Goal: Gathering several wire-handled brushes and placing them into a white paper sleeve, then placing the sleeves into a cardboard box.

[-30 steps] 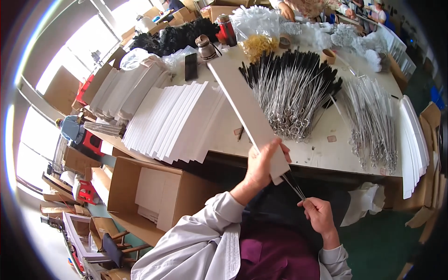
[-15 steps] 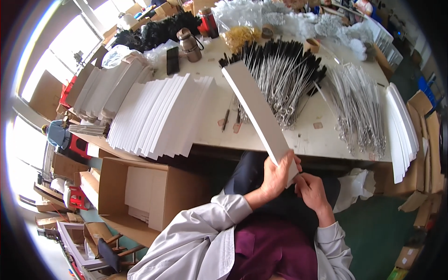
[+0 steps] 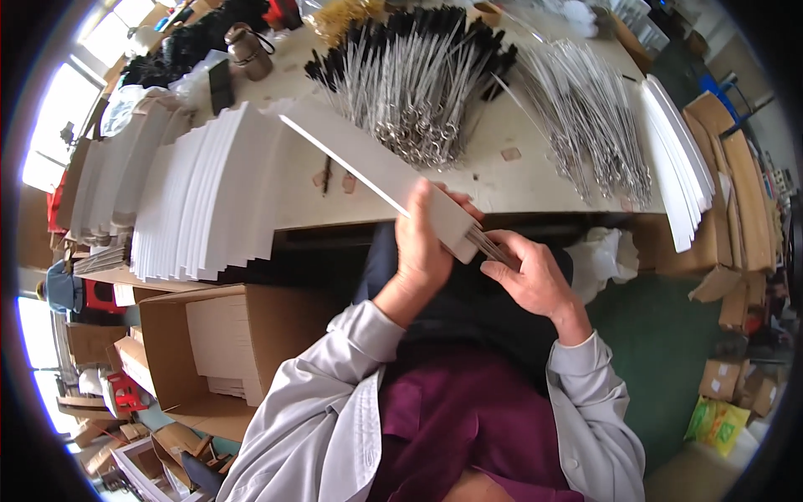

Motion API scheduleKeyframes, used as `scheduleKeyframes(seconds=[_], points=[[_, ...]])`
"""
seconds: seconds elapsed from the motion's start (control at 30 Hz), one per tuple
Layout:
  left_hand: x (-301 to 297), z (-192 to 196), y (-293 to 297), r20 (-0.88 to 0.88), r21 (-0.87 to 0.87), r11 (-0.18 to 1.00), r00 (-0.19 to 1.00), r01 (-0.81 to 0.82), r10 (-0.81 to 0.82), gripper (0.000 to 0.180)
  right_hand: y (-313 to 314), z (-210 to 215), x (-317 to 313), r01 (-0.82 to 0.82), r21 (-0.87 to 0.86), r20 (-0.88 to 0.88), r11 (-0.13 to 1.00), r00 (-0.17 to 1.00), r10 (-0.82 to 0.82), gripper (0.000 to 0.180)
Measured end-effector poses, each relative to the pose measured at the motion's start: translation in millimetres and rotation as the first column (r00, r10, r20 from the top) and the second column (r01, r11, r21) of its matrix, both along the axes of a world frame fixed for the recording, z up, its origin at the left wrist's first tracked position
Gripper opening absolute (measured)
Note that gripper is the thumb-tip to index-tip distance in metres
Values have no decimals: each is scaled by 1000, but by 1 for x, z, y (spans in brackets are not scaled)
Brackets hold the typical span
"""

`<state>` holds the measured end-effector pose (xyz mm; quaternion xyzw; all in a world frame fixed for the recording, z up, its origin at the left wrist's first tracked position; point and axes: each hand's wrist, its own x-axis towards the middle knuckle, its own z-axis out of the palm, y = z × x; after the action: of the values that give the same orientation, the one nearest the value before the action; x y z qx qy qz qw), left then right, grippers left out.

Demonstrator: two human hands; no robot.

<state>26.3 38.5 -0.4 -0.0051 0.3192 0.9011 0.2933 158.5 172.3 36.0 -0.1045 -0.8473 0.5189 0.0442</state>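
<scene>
My left hand [image 3: 427, 238] is wrapped round a long, narrow white box [image 3: 360, 159], held slanting above my lap with its far end up and to the left. Several thin metal wire handles [image 3: 485, 242] stick out of the box's near end. The fingers of my right hand [image 3: 535, 276] are closed on these handles; whatever is inside the box is hidden. Beyond the box lies a heap of black-bristled wire brushes [image 3: 410, 84], their looped handle ends toward me. To its right is a second bundle of wire-handled brushes [image 3: 585, 125] with pale ends.
White boxes [image 3: 196, 197] stand in a row at the table's left, and more white boxes [image 3: 682, 167] lie at its right edge. An open cardboard carton [image 3: 280, 335] sits below left, with white boxes inside. A flask [image 3: 248, 52] and a dark phone [image 3: 220, 86] are at the back left.
The white box has swung left and tilted lower. My right hand has drawn back from its near end, and wire handles now show between box and fingers. The view has shifted.
</scene>
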Motion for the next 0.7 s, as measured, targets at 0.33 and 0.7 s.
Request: scheduleKeyframes(seconds=[0.33,0.7], points=[[11,6,9,-41,37,999,999,-11,13,40,-11,-20,6,310,-228,-156,923,924,-348,37],[41,5,-13,-287,-369,846,819,384,-497,41,5,-24,-4,288,-199,-154,937,935,-320,38]])
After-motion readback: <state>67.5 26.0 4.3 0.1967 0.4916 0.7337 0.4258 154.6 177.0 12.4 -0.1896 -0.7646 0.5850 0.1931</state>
